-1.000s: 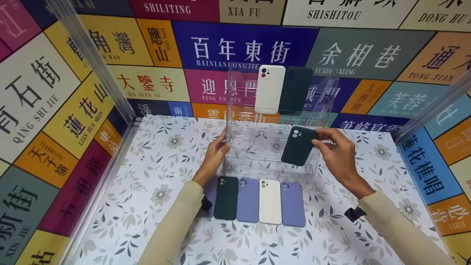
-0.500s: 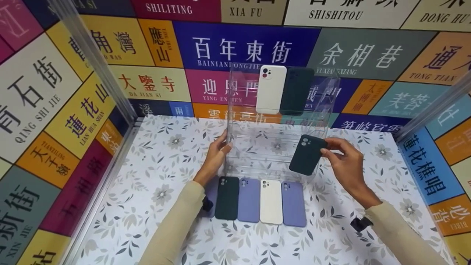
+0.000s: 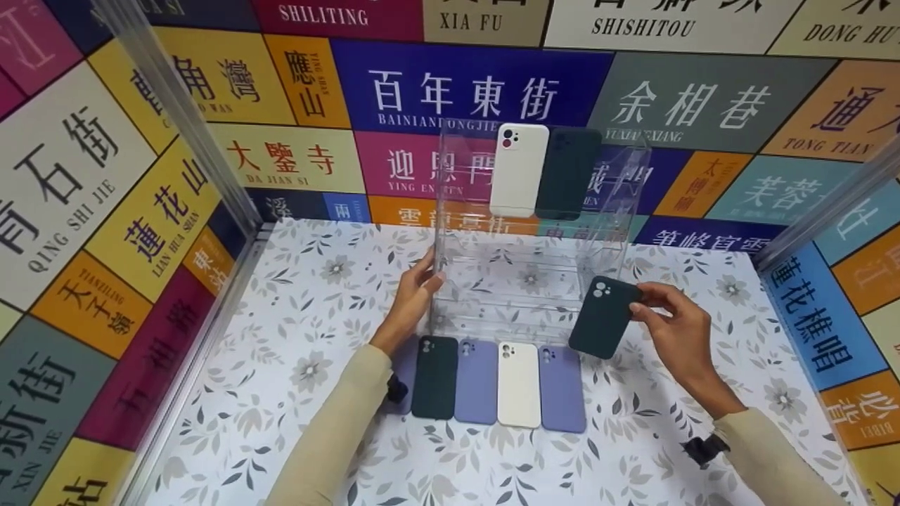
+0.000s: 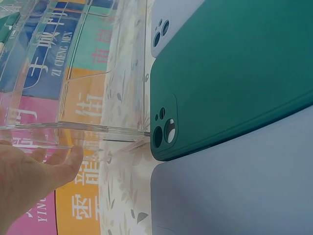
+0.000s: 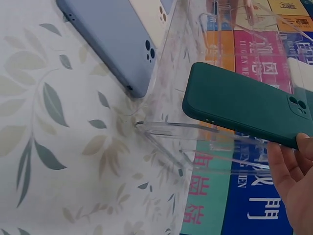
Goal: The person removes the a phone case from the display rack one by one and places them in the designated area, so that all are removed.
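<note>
In the head view my right hand (image 3: 678,327) pinches a dark green phone case (image 3: 603,318) by its right edge, thumb in front. The case is tilted in the air before the lower right of a clear stepped display stand (image 3: 450,299). The right wrist view shows the same green case (image 5: 239,98) with the thumb and fingers at its camera end. My left hand (image 3: 411,295) touches the stand's left side. In the left wrist view the left hand's (image 4: 39,176) fingertips lie against the clear side panel. A white case (image 3: 519,172) and a dark green case (image 3: 568,176) stand on the top tier.
In front of the stand several phone cases lie in a row: purple (image 3: 477,383), white (image 3: 518,386), another purple one (image 3: 562,390) and dark green (image 3: 434,379). The left forearm partly covers a purple case (image 3: 402,372). Printed walls (image 3: 471,84) enclose the flowered tabletop (image 3: 309,295).
The right hand has moved right and down toward the person with the green phone case, away from the middle of the stand. The left hand stays at the stand's left side.
</note>
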### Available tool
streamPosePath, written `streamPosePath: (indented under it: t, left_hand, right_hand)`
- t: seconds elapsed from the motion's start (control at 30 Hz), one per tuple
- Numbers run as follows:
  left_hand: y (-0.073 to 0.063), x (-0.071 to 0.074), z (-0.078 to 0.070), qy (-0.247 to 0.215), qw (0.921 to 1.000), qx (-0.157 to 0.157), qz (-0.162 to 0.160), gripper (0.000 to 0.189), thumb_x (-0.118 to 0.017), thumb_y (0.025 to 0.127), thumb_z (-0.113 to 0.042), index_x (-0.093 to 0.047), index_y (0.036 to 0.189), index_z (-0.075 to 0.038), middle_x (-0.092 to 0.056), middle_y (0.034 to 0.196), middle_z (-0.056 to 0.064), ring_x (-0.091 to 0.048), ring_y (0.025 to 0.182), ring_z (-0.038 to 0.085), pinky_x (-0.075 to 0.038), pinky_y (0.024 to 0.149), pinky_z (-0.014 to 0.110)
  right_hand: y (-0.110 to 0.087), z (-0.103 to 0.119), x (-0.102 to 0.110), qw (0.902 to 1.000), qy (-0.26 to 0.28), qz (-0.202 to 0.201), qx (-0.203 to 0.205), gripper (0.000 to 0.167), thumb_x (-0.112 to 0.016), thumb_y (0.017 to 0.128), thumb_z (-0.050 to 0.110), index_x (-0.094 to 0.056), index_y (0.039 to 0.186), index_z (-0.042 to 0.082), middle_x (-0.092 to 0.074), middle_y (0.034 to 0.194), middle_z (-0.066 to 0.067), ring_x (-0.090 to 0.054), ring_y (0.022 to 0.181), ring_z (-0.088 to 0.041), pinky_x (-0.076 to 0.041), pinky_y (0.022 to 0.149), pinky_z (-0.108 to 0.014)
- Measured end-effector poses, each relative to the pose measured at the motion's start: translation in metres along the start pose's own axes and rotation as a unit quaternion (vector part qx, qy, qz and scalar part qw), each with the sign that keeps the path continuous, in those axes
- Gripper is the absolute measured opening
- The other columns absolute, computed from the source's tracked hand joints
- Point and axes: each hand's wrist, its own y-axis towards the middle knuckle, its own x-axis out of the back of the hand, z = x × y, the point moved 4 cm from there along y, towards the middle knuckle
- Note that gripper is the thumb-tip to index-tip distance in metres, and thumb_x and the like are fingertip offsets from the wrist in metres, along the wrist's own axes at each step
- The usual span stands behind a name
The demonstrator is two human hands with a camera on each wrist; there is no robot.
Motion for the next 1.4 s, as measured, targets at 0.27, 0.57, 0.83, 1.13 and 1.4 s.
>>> streamPosePath:
  t: [0.27,0.57,0.83,1.13,1.4]
  left_hand:
    - [-0.001,0.000,0.000,-0.010,0.9999,0.003,0.004,0.067,-0.058,0.107,0.000,-0.035,0.170,-0.002,-0.037,0.176,0.016,-0.046,0.154,0.044,-0.038,0.126,0.055]
    - [-0.001,0.001,0.003,0.002,1.0000,0.001,0.002,0.066,-0.058,0.107,-0.002,-0.036,0.170,-0.002,-0.040,0.175,0.017,-0.049,0.152,0.044,-0.040,0.125,0.055]
    - [-0.002,0.000,0.001,0.007,1.0000,0.001,0.007,0.067,-0.058,0.108,-0.004,-0.035,0.171,-0.004,-0.038,0.176,0.014,-0.048,0.154,0.040,-0.039,0.126,0.052]
    - [0.000,0.000,0.002,0.012,0.9999,0.005,-0.002,0.067,-0.058,0.106,-0.002,-0.037,0.169,-0.002,-0.041,0.174,0.017,-0.050,0.151,0.044,-0.041,0.124,0.053]
    - [0.000,0.001,0.001,0.009,0.9999,0.007,0.001,0.068,-0.058,0.106,0.000,-0.036,0.170,-0.004,-0.041,0.174,0.015,-0.050,0.152,0.043,-0.041,0.124,0.052]
  right_hand:
    - [-0.013,-0.013,0.008,0.9977,-0.036,0.026,-0.051,0.035,-0.079,0.093,-0.014,-0.076,0.127,-0.006,-0.075,0.107,-0.023,-0.072,0.087,-0.003,-0.061,0.074,-0.018]
    - [-0.019,-0.027,0.012,0.9881,-0.025,0.095,-0.118,0.031,-0.074,0.099,-0.010,-0.074,0.130,-0.009,-0.071,0.105,-0.018,-0.074,0.087,-0.005,-0.064,0.074,-0.027]
    - [-0.024,-0.043,0.015,0.9739,0.000,0.139,-0.179,0.034,-0.074,0.101,-0.006,-0.069,0.134,-0.012,-0.069,0.104,-0.010,-0.075,0.086,-0.009,-0.066,0.075,-0.031]
    - [-0.031,-0.056,0.021,0.9522,0.025,0.189,-0.238,0.039,-0.072,0.102,-0.005,-0.063,0.139,-0.017,-0.068,0.105,-0.011,-0.075,0.086,-0.012,-0.066,0.077,-0.034]
    - [-0.039,-0.067,0.024,0.9421,0.031,0.207,-0.262,0.043,-0.073,0.102,-0.004,-0.061,0.141,-0.017,-0.067,0.109,-0.018,-0.074,0.087,-0.013,-0.066,0.078,-0.034]
